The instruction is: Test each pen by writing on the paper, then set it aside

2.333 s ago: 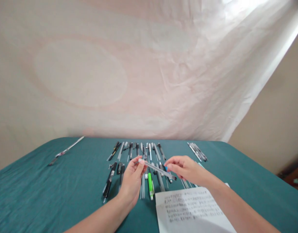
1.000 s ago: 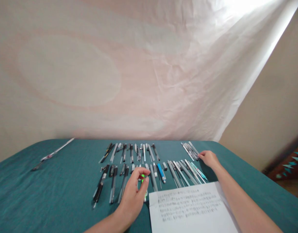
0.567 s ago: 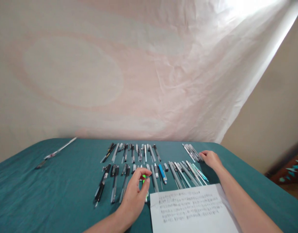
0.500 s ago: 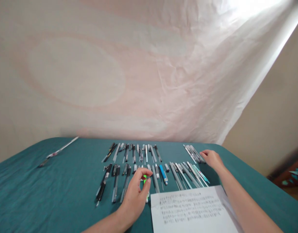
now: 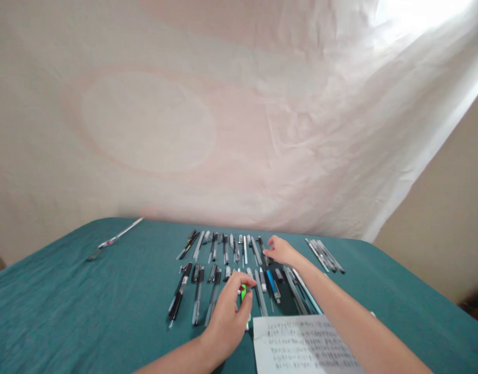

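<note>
The right hand (image 5: 281,251) is stretched over the far side of the table, with thumb and fingertips brought near each other at the dark pen (image 5: 262,245) that ends the back row of pens (image 5: 199,246) on the right. Part of that pen is covered by the fingers; whether it is gripped or only touched cannot be told. The left hand (image 5: 229,310) is held half curled over the front row of pens (image 5: 260,296), a gap being left between thumb and forefinger, and nothing is seen in its grasp. Through that gap the green pen (image 5: 243,292) can be seen.

Just to the right of the left hand, the blue pen (image 5: 274,286) is laid among grey and clear ones. The right end of the front row is partly hidden by the right forearm. Black pens (image 5: 180,291) are placed at the row's left end. Nearer the body, a sheet of paper (image 5: 293,345) covered with lines of writing is partly overlapped by the same forearm.

Farther right, a small bunch of pens (image 5: 323,254) is set apart, slanted side by side. Well to the left, a long thin stick (image 5: 122,234) is laid aslant. All are borne by a green tablecloth (image 5: 118,311), behind which a pale sheet (image 5: 239,130) is hung.
</note>
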Tool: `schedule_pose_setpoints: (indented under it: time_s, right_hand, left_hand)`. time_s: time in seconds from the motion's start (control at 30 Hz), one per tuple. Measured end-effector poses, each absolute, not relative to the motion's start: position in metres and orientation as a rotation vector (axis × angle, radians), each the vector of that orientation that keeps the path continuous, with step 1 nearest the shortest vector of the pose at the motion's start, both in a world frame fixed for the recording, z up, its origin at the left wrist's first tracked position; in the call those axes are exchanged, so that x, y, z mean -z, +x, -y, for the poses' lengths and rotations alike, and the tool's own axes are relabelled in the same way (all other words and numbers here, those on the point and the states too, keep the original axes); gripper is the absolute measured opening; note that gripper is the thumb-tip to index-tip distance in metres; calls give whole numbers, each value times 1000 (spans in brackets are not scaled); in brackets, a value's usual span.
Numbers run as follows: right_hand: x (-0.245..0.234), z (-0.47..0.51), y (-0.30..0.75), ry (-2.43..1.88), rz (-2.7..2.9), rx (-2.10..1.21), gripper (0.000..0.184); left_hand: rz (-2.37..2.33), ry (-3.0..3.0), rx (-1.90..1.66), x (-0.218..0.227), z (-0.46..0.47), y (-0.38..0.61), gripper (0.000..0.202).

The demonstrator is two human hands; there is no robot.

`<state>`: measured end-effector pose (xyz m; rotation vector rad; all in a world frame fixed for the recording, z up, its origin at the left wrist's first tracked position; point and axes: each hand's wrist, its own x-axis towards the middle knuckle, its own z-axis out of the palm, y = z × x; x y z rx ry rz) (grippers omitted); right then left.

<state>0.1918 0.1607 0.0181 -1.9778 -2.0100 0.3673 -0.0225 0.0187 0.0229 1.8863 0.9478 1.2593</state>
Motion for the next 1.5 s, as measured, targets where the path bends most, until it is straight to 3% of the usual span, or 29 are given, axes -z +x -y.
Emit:
schedule_pose_setpoints:
  time_s: [0.47, 0.73, 0.87, 1.07, 1.2, 1.5]
  right_hand:
    - [-18, -185, 193, -2259, 1917, -596, 30]
    - [-51, -153, 182, -1828, 1783, -786, 21]
    - [-66, -111, 158, -1524, 1737, -941, 9]
    - [-77, -58, 133, -1154, 1619, -1173, 9]
    - [-82, -47, 132, -1140, 1587, -1210, 10]
    - [-73, -42, 130, -1127, 1585, -1291, 12]
  left_hand:
    - [-925, 1881, -1233, -25, -17, -23, 17]
    - [-915, 1763, -1261, -23, -19, -22, 13]
    - [-868, 1563, -1282, -18, -23, -18, 24]
    - [-909, 1494, -1292, -19, -18, -16, 27]
    - [-1085, 1560, -1341, -24, -17, -19, 27]
    - [-935, 1703, -1125, -28, -19, -19, 23]
